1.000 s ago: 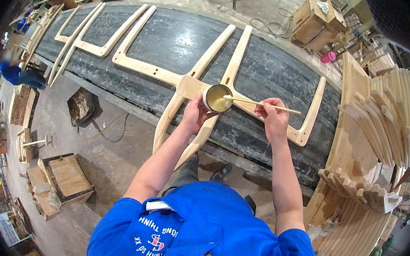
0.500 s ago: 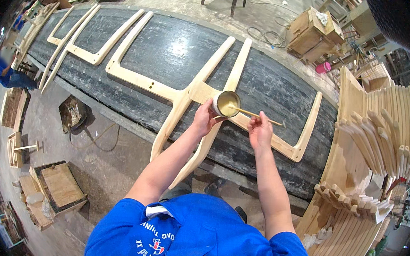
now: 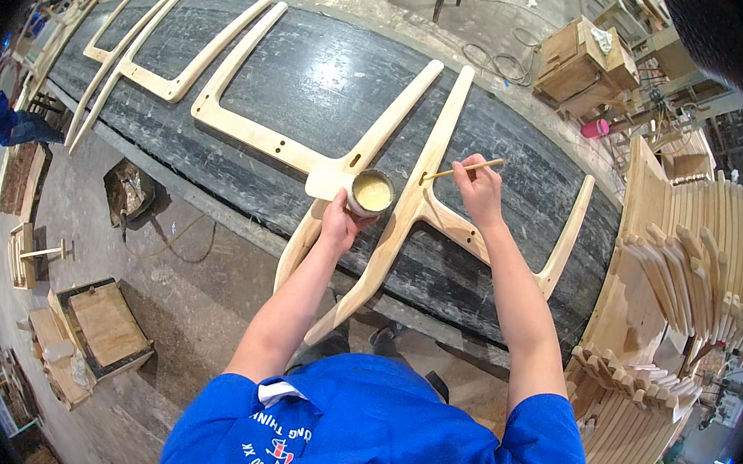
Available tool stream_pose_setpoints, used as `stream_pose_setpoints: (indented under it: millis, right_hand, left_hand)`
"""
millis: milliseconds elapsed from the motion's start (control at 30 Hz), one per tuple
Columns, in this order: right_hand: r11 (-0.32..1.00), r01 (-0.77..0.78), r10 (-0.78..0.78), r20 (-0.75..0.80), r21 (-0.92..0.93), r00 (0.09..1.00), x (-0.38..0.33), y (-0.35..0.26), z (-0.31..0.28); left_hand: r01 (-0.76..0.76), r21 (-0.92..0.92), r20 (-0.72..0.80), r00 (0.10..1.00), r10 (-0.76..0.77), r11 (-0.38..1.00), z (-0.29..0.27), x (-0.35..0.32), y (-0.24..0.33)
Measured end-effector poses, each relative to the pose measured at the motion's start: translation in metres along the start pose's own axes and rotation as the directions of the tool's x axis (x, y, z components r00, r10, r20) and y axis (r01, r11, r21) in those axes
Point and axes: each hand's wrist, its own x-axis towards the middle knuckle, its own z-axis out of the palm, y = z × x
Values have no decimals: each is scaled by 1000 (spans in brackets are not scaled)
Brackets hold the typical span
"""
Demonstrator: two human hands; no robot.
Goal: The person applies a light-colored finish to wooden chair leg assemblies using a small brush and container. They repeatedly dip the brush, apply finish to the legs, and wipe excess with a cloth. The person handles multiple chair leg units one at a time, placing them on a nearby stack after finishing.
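My left hand (image 3: 341,223) grips a small round cup (image 3: 375,173) of pale yellow, glue-like paste (image 3: 372,192). Beside the cup, a flat pale piece (image 3: 325,182) lies over part of a wooden frame (image 3: 256,140); its hold is hidden. Pinched in my right hand (image 3: 479,188) is a thin wooden stick (image 3: 443,175). Its lower tip is at a small slot in the joint area of a second pale wooden frame (image 3: 431,158), right of the cup. Both frames lie flat, their curved legs extending over the table's near edge.
Further wooden frames (image 3: 172,88) lie along the dark, scuffed table (image 3: 317,42). Stacked curved wooden parts (image 3: 696,260) stand at the right. On the floor at left are a dark bin (image 3: 128,191) and a wooden box (image 3: 111,324). Another person (image 3: 14,121) is at far left.
The stick has come out of the cup, and its tip is now at the right frame's slot. My left hand has shifted the cup left, and the pale flat piece moved along with it.
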Motion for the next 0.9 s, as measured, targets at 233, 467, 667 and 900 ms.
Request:
stream_pose_setpoints:
  millis: [233, 467, 667, 900]
  right_hand:
    - [999, 16, -11, 95, -47, 995, 10, 16, 19]
    - [973, 187, -145, 270, -138, 952, 7, 11, 39]
    - [942, 228, -167, 244, -248, 955, 21, 11, 38]
    - [978, 40, 5, 216, -203, 976, 32, 12, 34]
  left_hand:
    - [24, -19, 15, 1000, -24, 1000, -15, -19, 2]
    - [22, 2, -16, 1000, -22, 1000, -15, -28, 13]
    - [31, 9, 19, 999, -31, 999, -8, -30, 17]
    - [37, -13, 62, 997, -36, 999, -11, -30, 18]
